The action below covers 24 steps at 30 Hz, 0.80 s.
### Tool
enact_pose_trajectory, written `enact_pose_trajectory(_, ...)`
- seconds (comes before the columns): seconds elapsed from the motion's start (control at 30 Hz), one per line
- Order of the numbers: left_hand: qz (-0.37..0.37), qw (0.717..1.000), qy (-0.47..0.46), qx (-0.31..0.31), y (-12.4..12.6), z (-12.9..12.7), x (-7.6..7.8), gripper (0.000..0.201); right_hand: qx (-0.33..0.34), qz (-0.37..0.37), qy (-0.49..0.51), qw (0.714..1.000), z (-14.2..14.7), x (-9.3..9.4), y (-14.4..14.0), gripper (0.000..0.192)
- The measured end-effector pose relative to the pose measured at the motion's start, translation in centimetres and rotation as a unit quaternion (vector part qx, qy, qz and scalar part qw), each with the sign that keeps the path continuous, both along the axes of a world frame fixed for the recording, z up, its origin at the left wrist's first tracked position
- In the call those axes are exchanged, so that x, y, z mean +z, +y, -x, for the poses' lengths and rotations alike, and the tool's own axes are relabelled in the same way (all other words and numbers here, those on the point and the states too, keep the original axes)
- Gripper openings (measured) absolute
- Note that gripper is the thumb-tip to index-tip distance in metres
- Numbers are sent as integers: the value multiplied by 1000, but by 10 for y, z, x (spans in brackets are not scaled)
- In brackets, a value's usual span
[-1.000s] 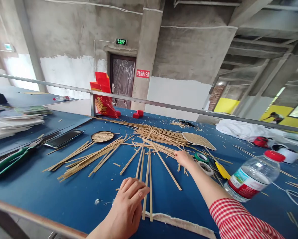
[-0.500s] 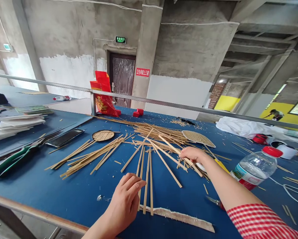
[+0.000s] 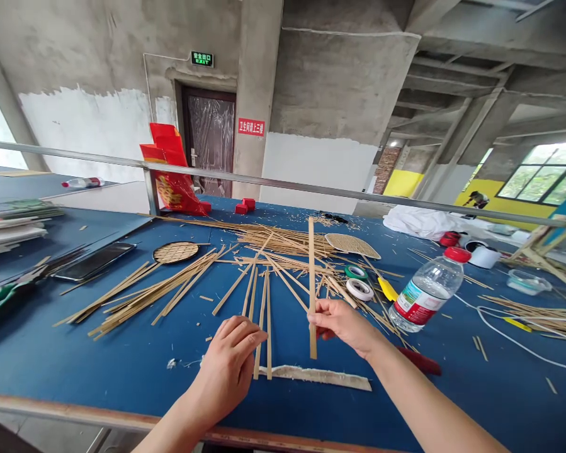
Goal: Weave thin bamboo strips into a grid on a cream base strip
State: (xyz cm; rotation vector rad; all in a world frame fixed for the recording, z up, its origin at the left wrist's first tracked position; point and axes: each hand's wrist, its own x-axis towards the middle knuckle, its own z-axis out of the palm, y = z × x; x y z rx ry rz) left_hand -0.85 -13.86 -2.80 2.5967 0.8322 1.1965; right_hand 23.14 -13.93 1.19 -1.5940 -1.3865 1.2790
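My right hand (image 3: 335, 319) pinches a flat bamboo strip (image 3: 311, 264) near its lower end, holding it upright above the blue tabletop. My left hand (image 3: 233, 355) is closed, fingers curled under, beside two bamboo strips (image 3: 269, 327) that point toward me. Its fingertips are hidden, so anything in them cannot be made out. A pale, rough-edged strip (image 3: 318, 375) lies crosswise under the near ends of those strips. Further loose strips fan out behind, toward a large pile of bamboo strips (image 3: 283, 242). A red-handled tool (image 3: 419, 360) is partly covered by my right forearm.
Right of my hand are a white tape roll (image 3: 359, 289), a green tape roll (image 3: 356, 272), a yellow-handled cutter (image 3: 387, 289) and a water bottle (image 3: 429, 289). Leftward lie a bundle of strips (image 3: 160, 292), a round woven piece (image 3: 175, 251) and a phone (image 3: 96, 260). A metal rail (image 3: 264, 184) crosses behind.
My right hand has drawn one bamboo strip from the loose strips and raised it upright, nearer my left hand. My left hand keeps its curled pose. The view has turned right.
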Motion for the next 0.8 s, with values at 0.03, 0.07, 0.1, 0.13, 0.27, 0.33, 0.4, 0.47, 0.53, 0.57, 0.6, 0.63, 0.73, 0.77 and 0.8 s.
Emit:
enact_pose_trajectory(0.03, 11, 1000, 1, -2, -1, -2, 2, 35, 5, -9, -10, 1000, 5, -1, -1, 25)
enact_pose_trajectory(0.07, 26, 1000, 2, -4, -1, -4, 3, 34, 11, -15, -17, 1000, 9, -2, -1, 24)
enact_pose_trajectory(0.1, 45, 999, 0, -4, -2, -6, 5, 33, 17, -20, -20, 999, 13, -2, 0, 24)
enact_pose_trajectory(0.13, 67, 998, -2, -2, -2, -9, 6, 32, 23, -22, -19, 999, 17, -3, 0, 24)
enact_pose_trajectory(0.27, 215, 976, -16, 10, -3, -23, 13, 24, 43, -28, 23, 998, 32, -1, -2, 25)
enact_pose_trajectory(0.33, 321, 947, -21, -12, 0, -31, 16, 25, 43, -29, 54, 997, 38, 2, -3, 27)
enact_pose_trajectory(0.4, 413, 908, -41, -49, 5, -37, 20, 28, 37, -34, 70, 996, 42, 7, -3, 30)
enact_pose_trajectory(0.47, 468, 877, -73, -79, 10, -42, 23, 29, 28, -51, 72, 996, 43, 13, -1, 30)
enact_pose_trajectory(0.53, 495, 859, -87, -97, 15, -44, 24, 31, 13, -77, 81, 994, 40, 19, 5, 32)
enact_pose_trajectory(0.57, 501, 855, -86, -101, 17, -44, 25, 31, 3, -91, 92, 992, 38, 22, 8, 32)
enact_pose_trajectory(0.6, 503, 854, -82, -104, 18, -44, 25, 32, -7, -105, 103, 989, 36, 25, 12, 32)
enact_pose_trajectory(0.63, 503, 854, -74, -106, 19, -43, 26, 33, -15, -118, 110, 987, 35, 28, 16, 32)
enact_pose_trajectory(0.73, 493, 860, -40, -123, 22, -42, 31, 36, -20, -146, 104, 984, 32, 32, 24, 28)
enact_pose_trajectory(0.77, 479, 869, -27, -126, 23, -41, 34, 37, -15, -148, 99, 984, 32, 32, 25, 28)
enact_pose_trajectory(0.8, 456, 882, -16, -121, 25, -41, 37, 36, -9, -146, 97, 985, 32, 31, 26, 27)
